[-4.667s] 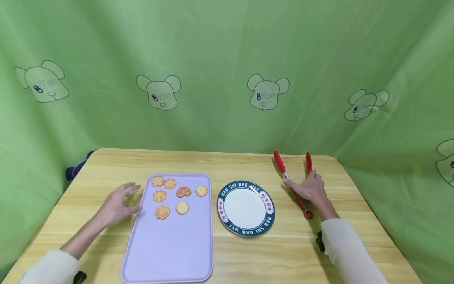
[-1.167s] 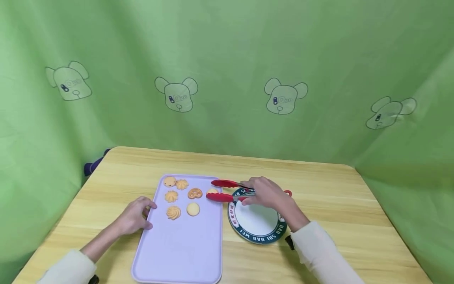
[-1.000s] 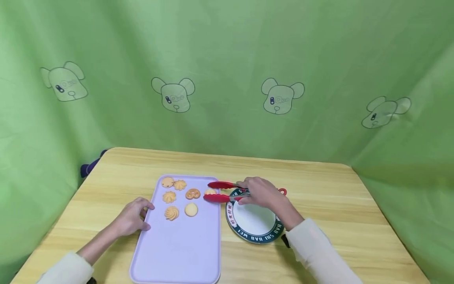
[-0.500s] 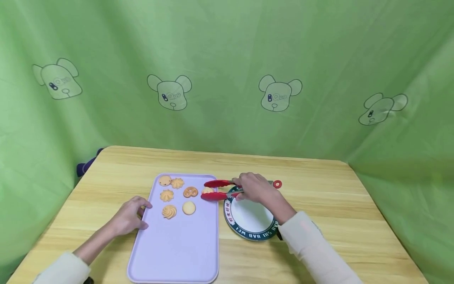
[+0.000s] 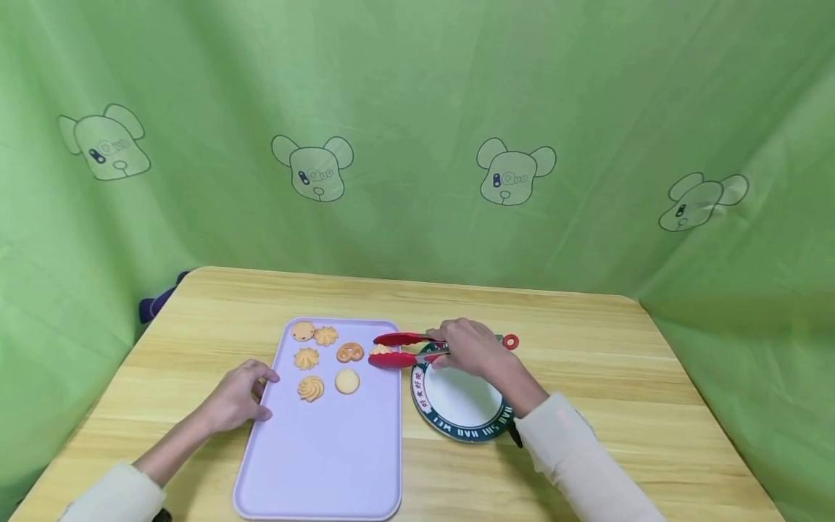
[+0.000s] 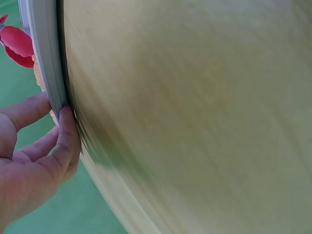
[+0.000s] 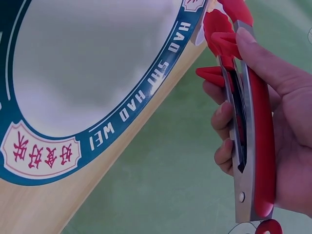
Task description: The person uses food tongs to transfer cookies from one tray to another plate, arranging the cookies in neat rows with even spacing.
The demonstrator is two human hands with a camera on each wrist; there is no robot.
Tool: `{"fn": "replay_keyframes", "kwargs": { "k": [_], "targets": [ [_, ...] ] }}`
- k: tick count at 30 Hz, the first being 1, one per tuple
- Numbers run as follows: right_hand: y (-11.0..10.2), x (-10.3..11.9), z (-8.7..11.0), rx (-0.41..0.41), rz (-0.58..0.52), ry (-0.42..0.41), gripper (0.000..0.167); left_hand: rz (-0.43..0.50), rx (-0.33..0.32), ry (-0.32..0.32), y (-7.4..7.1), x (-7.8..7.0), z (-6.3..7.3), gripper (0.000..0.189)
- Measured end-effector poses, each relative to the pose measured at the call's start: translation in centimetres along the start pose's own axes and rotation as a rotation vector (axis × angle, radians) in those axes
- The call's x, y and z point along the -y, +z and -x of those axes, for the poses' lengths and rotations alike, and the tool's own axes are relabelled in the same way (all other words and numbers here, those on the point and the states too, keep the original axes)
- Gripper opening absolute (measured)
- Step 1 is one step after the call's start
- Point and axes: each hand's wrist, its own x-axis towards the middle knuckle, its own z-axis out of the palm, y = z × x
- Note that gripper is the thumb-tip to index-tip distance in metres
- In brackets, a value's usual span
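Note:
My right hand (image 5: 470,349) grips red-and-steel tongs (image 7: 258,141), fingers wrapped round both arms. The red scalloped tips (image 5: 396,359) straddle a pale cookie (image 5: 380,349) at the right side of a lilac tray (image 5: 320,464), partly hiding it. My left hand (image 5: 236,395) pinches the tray's left edge; in the left wrist view, thumb and fingers of this hand (image 6: 39,151) lie on either side of the rim. Left of the tongs on the tray are a pretzel-shaped cookie (image 5: 350,352), a round plain cookie (image 5: 347,381), a swirl cookie (image 5: 310,388) and several others.
A round white plate (image 5: 463,399) with a dark green lettered rim stands right of the tray, partly beneath the right hand and tongs. Both rest on a wooden table (image 5: 587,362). A green curtain (image 5: 417,239) hangs behind and at the sides.
Since the oldest frame, my right hand has taken the tongs from the table's right and brought them left to the cookie. Lately, the tips have drawn closer together. My left hand has reached the tray's edge.

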Motion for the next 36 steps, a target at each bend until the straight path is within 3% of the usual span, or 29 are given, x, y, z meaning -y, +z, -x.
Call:
{"fn": "replay_keyframes", "kwargs": {
  "k": [18,31,36],
  "targets": [
    [-1.3,-2.1,3.1,-0.083,-0.023,-0.017,0.059,0.001,0.006,0.011,0.0,-0.2,0.0,0.052],
    [-0.9,-5.2,6.8,-0.127,-0.063,0.096,0.056,-0.005,0.013,-0.001,-0.1,-0.3,0.1,0.053],
    [-0.8,-6.7,7.9,-0.151,-0.047,0.093,0.056,-0.007,0.017,-0.001,-0.2,-0.3,0.1,0.053]
  ]
}}
